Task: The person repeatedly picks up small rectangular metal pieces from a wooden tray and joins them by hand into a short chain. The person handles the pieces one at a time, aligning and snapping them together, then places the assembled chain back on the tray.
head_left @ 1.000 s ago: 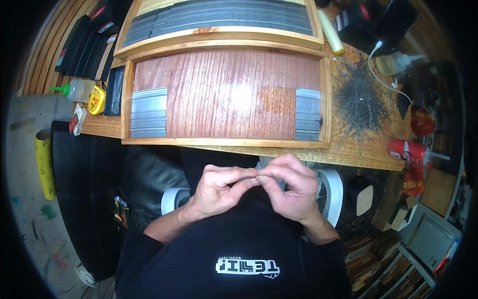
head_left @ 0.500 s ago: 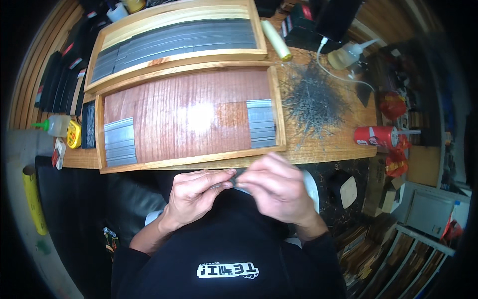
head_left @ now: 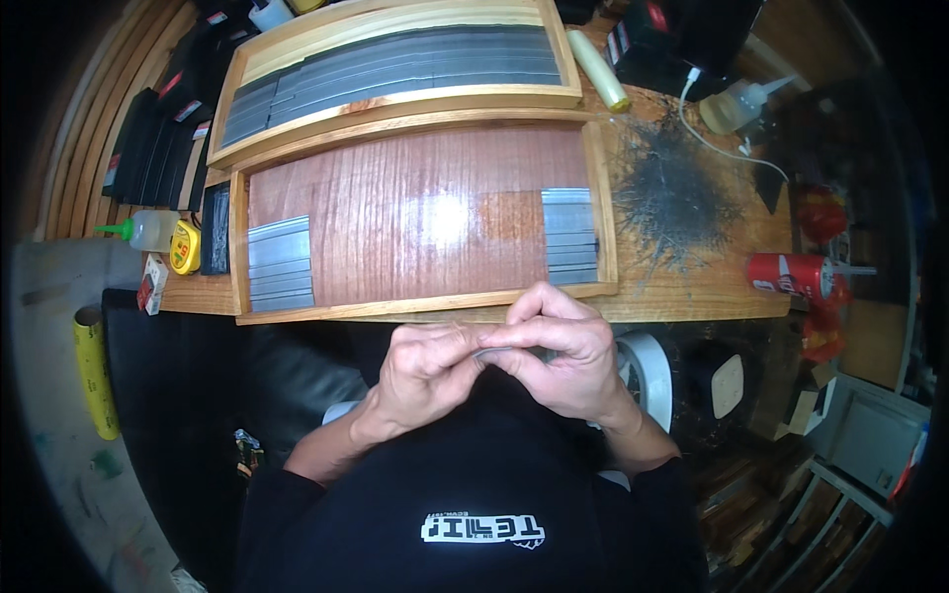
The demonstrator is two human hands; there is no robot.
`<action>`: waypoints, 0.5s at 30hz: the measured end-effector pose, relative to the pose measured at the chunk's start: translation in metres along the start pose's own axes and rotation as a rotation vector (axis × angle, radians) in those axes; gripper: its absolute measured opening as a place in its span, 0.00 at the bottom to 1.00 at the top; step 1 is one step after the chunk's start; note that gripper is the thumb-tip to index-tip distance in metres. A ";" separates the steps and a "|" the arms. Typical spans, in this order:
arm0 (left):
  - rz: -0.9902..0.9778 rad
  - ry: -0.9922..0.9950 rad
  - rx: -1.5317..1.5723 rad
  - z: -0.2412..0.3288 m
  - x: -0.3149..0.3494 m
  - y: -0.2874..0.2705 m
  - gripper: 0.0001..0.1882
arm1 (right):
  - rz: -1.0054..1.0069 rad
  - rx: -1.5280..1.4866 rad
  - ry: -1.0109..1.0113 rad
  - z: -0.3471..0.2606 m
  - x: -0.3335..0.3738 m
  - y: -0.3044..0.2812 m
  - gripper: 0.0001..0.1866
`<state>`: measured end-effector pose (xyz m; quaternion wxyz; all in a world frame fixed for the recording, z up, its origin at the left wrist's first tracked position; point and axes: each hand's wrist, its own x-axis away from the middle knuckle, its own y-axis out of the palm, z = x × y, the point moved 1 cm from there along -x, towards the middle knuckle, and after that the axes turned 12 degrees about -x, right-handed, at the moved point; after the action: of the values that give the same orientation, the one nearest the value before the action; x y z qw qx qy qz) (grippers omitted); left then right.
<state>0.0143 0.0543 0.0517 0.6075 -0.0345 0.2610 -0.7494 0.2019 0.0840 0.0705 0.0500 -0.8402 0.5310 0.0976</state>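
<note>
A small thin grey strip (head_left: pixel 496 350) is pinched between the fingertips of my two hands, above my lap and just short of the table edge. My left hand (head_left: pixel 427 368) closes on its left end, thumb and fingers together. On its right end, the thumb and forefinger of my right hand (head_left: pixel 568 351) press together. Much of the strip is hidden by the fingers. Beyond my hands lies a shallow wooden tray (head_left: pixel 425 305), with grey strips (head_left: pixel 280 265) stacked at its left end and more grey strips (head_left: pixel 570 237) at its right.
Behind it, a second wooden tray (head_left: pixel 395 107) holds rows of dark grey strips (head_left: pixel 405 71). A heap of thin dark pins (head_left: pixel 672 193) spreads on the right, near a red can (head_left: pixel 786 275) and squeeze bottle (head_left: pixel 732 109). At left are a yellow tape measure (head_left: pixel 185 247) and green-tipped bottle (head_left: pixel 150 230).
My hands have drawn together around the strip, and my right fingers have turned so more of it shows. The whole view has shifted, with the table sitting further right and slightly higher.
</note>
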 end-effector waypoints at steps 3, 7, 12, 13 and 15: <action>-0.052 -0.107 0.037 0.003 0.014 0.000 0.10 | -0.036 -0.042 0.091 -0.001 0.005 0.002 0.10; -0.065 -0.186 0.028 -0.006 0.030 0.009 0.08 | -0.034 -0.085 0.176 0.009 0.013 0.007 0.08; -0.051 -0.225 0.064 -0.004 0.034 0.014 0.05 | -0.045 -0.085 0.192 0.015 0.017 0.007 0.07; -0.046 -0.226 0.066 -0.005 0.035 0.015 0.05 | -0.048 -0.080 0.197 0.015 0.017 0.006 0.07; -0.048 -0.226 0.063 -0.005 0.036 0.015 0.06 | -0.053 -0.068 0.208 0.014 0.017 0.006 0.07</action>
<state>0.0164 0.0206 0.0313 0.6158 -0.1059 0.1660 -0.7629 0.2017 0.0690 0.0531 -0.0314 -0.8608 0.5073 0.0264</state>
